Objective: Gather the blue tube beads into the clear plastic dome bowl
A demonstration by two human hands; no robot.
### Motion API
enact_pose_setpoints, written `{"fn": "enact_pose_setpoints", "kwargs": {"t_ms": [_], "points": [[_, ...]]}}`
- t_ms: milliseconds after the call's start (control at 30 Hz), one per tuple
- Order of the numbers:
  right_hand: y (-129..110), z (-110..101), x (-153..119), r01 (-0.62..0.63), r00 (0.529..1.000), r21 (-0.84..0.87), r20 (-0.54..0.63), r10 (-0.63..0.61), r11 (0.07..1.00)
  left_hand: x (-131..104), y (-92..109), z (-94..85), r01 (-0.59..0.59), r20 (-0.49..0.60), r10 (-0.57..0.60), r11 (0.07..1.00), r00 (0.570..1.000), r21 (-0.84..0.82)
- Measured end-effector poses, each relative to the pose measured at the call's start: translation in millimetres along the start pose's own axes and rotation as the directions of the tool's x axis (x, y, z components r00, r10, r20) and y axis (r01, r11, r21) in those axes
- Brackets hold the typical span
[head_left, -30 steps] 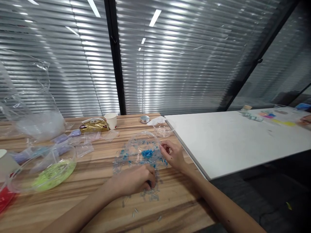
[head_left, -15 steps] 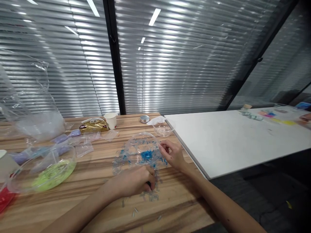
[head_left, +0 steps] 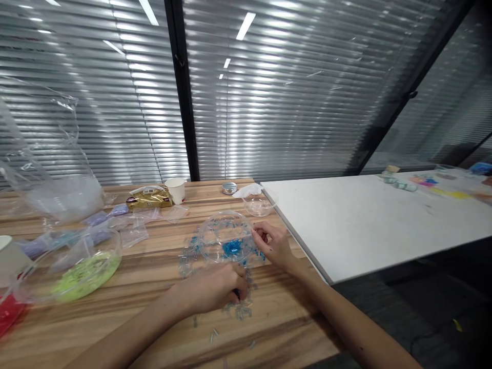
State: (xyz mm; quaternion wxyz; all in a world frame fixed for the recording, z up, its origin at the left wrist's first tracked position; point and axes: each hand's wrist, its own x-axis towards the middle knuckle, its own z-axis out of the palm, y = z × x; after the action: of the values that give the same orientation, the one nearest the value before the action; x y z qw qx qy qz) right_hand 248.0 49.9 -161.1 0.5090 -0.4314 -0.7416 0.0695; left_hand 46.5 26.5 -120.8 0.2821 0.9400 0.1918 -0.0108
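A round clear plastic bowl [head_left: 209, 223] stands on the wooden table with a small heap of bright blue pieces [head_left: 231, 248] inside. Around it lie many loose short tube-like pieces [head_left: 188, 259], some blue and some clear. My right hand [head_left: 273, 245] is closed at the bowl's right rim, thumb and forefinger pinched there. In front of the bowl, my left hand [head_left: 221, 287] is curled downward over scattered clear pieces [head_left: 243, 310]. Its fingertips point at the table, and a dark spot shows between the fingers. What they hold, if anything, is hidden.
At left are a clear bowl of yellow-green pieces [head_left: 86, 277], a white cup [head_left: 9, 259] and purple packets [head_left: 96, 219]. Behind stand a gold packet [head_left: 149, 198], a paper cup [head_left: 176, 191], a clear round container [head_left: 229, 188] and another clear bowl [head_left: 259, 206]. A white table [head_left: 346, 225] adjoins at right.
Almost nothing differs. My left hand has shifted very slightly to the right; my right hand and the bowl stay in place.
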Motion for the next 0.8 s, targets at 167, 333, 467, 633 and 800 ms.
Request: {"fn": "enact_pose_setpoints", "kwargs": {"t_ms": [167, 333, 467, 633, 800], "points": [[1.6, 0.2, -0.9, -0.014, 1.000, -0.010, 0.002, 0.014, 1.000, 0.7, 1.3, -0.8, 0.028, 0.021, -0.028, 0.999, 0.999, 0.024], [0.8, -0.5, -0.6, -0.012, 1.000, 0.007, 0.010, 0.012, 1.000, 0.9, 1.5, 0.5, 0.026, 0.011, -0.026, 0.998, 1.000, 0.054], [0.0, -0.5, -0.5, -0.015, 1.000, 0.006, 0.013, 0.015, 1.000, 0.6, -0.1, 3.2, 0.012, -0.013, -0.011, 0.997, 1.000, 0.078], [-1.8, -1.5, 0.7, -0.016, 1.000, -0.007, 0.007, 0.016, 1.000, 1.1, 1.1, 3.5, -0.006, -0.011, 0.007, 0.997, 1.000, 0.071], [-0.3, -2.6, 3.3, -0.064, 0.989, 0.013, 0.133, 0.061, 0.998, 2.3, 5.9, 1.0, -0.010, 0.023, 0.008, 0.997, 1.000, 0.078]]}}
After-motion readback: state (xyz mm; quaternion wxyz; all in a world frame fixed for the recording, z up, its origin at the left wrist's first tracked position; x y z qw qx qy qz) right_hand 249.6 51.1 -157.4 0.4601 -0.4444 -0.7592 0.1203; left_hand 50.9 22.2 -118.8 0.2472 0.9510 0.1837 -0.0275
